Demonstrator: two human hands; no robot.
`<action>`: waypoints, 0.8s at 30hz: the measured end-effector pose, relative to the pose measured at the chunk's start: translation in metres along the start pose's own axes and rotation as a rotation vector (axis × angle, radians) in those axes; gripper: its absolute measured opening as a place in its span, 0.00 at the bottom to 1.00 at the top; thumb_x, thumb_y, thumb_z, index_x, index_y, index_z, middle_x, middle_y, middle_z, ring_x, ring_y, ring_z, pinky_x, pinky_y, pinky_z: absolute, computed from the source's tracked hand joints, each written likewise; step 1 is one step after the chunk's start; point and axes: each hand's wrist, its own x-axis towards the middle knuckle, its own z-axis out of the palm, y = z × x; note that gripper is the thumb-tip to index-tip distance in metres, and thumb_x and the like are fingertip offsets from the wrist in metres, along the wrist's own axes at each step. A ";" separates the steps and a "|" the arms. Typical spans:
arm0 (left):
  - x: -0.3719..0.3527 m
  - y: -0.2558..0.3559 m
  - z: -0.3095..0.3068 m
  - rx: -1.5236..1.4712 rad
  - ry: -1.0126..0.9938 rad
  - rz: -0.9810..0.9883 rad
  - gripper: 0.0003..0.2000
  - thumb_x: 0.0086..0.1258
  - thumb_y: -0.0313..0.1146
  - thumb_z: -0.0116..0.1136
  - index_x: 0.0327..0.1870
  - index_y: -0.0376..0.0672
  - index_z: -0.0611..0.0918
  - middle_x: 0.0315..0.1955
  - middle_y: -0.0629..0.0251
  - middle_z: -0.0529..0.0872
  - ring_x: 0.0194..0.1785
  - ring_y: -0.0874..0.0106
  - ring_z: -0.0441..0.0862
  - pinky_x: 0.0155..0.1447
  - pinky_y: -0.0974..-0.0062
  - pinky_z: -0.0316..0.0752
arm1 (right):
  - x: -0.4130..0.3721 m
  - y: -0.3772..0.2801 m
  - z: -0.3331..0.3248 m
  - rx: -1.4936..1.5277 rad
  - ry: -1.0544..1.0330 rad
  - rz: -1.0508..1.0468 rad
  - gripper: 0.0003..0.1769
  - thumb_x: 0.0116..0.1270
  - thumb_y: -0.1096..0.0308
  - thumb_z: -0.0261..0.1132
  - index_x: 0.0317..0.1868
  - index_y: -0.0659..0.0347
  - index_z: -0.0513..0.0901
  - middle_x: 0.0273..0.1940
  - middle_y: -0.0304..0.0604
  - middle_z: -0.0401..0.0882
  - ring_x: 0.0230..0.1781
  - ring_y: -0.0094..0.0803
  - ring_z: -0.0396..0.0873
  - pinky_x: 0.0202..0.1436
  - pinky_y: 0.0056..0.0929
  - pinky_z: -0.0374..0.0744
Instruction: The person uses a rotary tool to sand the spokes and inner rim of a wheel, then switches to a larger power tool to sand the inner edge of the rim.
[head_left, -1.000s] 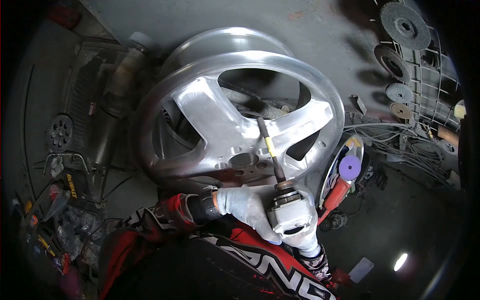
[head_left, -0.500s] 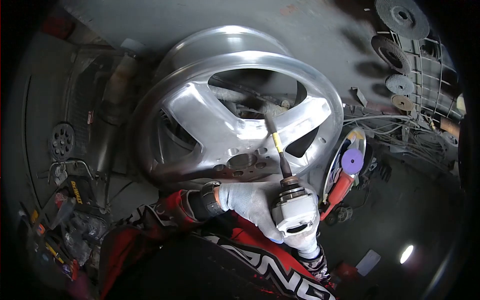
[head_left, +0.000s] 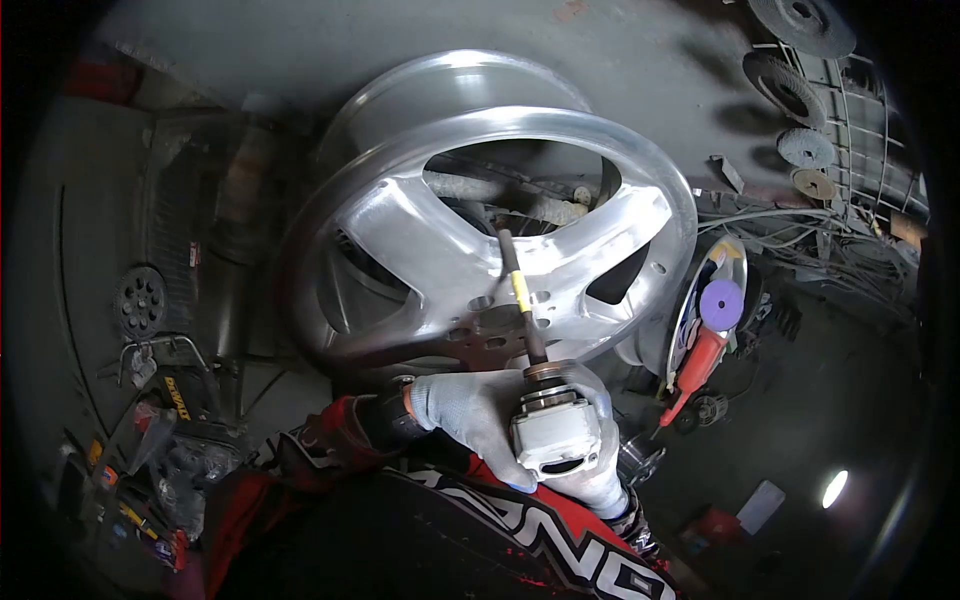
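In front of me stands a polished aluminium car wheel rim (head_left: 420,240), tilted, with wide spokes and bolt holes round its hub. Both my gloved hands are wrapped round a pale grey die grinder (head_left: 555,435). My left hand (head_left: 465,420) grips its left side, and my right hand (head_left: 600,480) closes round its right side and underneath. A long dark shaft (head_left: 511,262) with a yellow band points up from the grinder across the hub. Its tip overlaps the edge of a spoke opening in this view.
To the right, a red polisher (head_left: 698,365) with a purple pad (head_left: 721,304) lies by another rim. Grinding discs (head_left: 804,148) hang on a wire rack at upper right, above tangled cables (head_left: 820,240). Bagged items and tools (head_left: 195,475) fill the lower left.
My hands and the grinder have shifted left, and the shaft tip has moved left along the spoke opening's edge. The background has shifted slightly right as my view turned.
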 end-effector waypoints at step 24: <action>0.005 0.010 -0.002 0.018 -0.041 0.045 0.39 0.52 0.30 0.82 0.68 0.38 0.75 0.52 0.64 0.85 0.56 0.71 0.81 0.67 0.70 0.76 | -0.005 0.009 0.017 0.033 0.064 0.000 0.52 0.45 0.62 0.89 0.69 0.63 0.72 0.64 0.55 0.78 0.67 0.52 0.78 0.69 0.46 0.78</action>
